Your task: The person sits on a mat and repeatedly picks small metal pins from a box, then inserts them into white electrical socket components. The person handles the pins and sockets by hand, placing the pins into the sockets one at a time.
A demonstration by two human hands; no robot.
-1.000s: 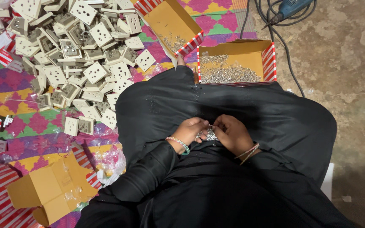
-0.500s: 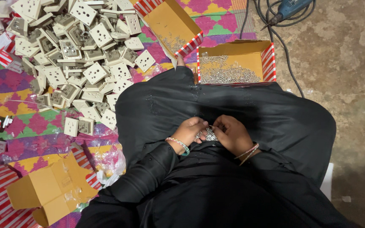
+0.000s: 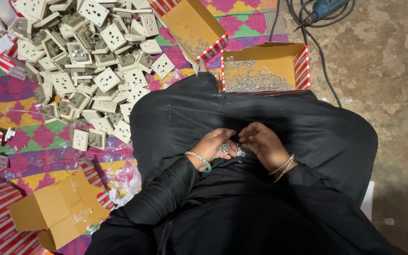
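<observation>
Left hand (image 3: 212, 147) and right hand (image 3: 263, 144) meet over the black-robed lap (image 3: 260, 113), fingers curled, both grips narrow on a small clump of silver screws (image 3: 230, 150) held between them. Ahead of the grip: open cardboard box of screws (image 3: 265, 68). Ahead-left on the patterned mat (image 3: 29, 141): heap of white socket plates (image 3: 83, 61). Far ahead-right: blue power drill (image 3: 324, 9).

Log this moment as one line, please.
left hand: holds small metal parts | right hand: touching them | over lap | box of screws ahead
</observation>
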